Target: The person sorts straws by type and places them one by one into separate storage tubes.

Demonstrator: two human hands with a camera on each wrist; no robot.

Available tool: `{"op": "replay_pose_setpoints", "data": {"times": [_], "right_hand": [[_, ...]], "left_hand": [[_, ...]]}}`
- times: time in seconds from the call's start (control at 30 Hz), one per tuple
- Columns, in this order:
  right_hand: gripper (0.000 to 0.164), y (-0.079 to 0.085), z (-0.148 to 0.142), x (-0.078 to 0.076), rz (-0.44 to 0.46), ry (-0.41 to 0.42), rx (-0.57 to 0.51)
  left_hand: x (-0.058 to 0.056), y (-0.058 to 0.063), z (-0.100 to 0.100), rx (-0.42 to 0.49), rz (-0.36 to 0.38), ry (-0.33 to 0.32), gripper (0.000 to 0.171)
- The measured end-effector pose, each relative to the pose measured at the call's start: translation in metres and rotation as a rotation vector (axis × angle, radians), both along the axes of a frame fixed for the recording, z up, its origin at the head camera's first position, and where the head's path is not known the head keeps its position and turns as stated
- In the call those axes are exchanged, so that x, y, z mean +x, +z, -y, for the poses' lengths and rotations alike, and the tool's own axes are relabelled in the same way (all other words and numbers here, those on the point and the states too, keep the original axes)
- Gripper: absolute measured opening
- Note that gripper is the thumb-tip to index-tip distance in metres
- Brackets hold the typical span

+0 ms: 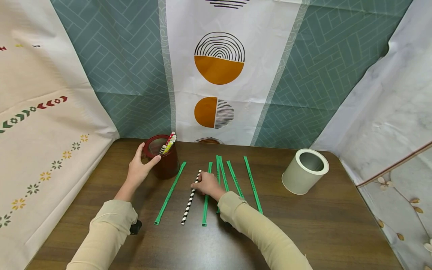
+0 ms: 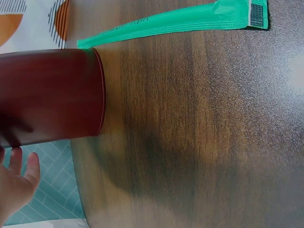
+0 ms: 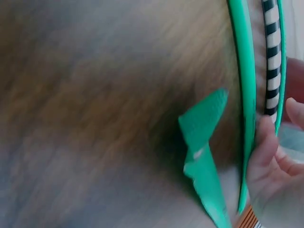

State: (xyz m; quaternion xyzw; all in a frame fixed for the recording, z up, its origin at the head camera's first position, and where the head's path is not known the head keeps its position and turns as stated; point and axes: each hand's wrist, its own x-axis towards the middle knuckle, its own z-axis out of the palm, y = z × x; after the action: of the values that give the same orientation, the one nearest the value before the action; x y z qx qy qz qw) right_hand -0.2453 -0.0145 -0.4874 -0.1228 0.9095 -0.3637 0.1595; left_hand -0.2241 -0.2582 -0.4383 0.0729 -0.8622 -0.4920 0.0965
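My left hand (image 1: 137, 168) holds a dark red cylindrical cup (image 1: 166, 165) by its left side, thumb near the rim. Several straws (image 1: 170, 142), patterned in red, yellow and black-and-white, lean inside it. In the left wrist view the cup's smooth side (image 2: 52, 95) shows above some of the fingers (image 2: 31, 171). With thumb and fingers, my right hand (image 1: 207, 183) pinches a black-and-white striped straw (image 1: 189, 206) near its far end, above the table. The right wrist view shows this straw (image 3: 272, 52) beside green paper wrappers (image 3: 244, 61).
Several long green wrappers (image 1: 170, 193) lie spread on the brown wooden table (image 1: 152, 243), on both sides of the striped straw. A pale grey-green cylinder (image 1: 298, 176) with a white rim stands at the right. Patterned cloths (image 1: 131, 63) hang behind the table.
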Motion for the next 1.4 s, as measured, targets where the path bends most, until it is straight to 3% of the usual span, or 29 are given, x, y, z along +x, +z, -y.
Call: {"op": "replay_pose_setpoints", "data": {"times": [0.17,0.33,0.57,0.8,1.0,1.2,1.4], "right_hand": [[0.035,-0.003,0.007,0.0,-0.079,-0.029,0.161],[0.04,-0.003,0.013,0.0,-0.093,-0.058,0.211],[0.041,-0.002,0.023,0.003,-0.058,-0.062,0.168],[0.04,-0.001,0.035,0.007,-0.101,-0.094,0.171],[0.05,-0.002,0.047,0.012,-0.095,-0.162,0.027],[0.047,-0.011,0.052,0.015,-0.129,-0.204,-0.069],[0.051,-0.016,0.056,0.015,-0.112,-0.221,-0.007]], "left_hand": [[0.0,-0.001,0.0,-0.004,0.0,0.004,0.083],[-0.001,-0.002,0.002,0.0,0.007,0.002,0.084],[-0.002,-0.002,0.002,0.0,0.005,0.001,0.084],[-0.001,-0.001,0.001,0.009,0.004,-0.009,0.084],[-0.002,-0.002,0.002,0.005,-0.005,-0.002,0.084],[-0.003,-0.002,0.002,0.007,-0.006,-0.002,0.084],[-0.002,-0.002,0.002,0.009,-0.005,-0.003,0.084]]}}
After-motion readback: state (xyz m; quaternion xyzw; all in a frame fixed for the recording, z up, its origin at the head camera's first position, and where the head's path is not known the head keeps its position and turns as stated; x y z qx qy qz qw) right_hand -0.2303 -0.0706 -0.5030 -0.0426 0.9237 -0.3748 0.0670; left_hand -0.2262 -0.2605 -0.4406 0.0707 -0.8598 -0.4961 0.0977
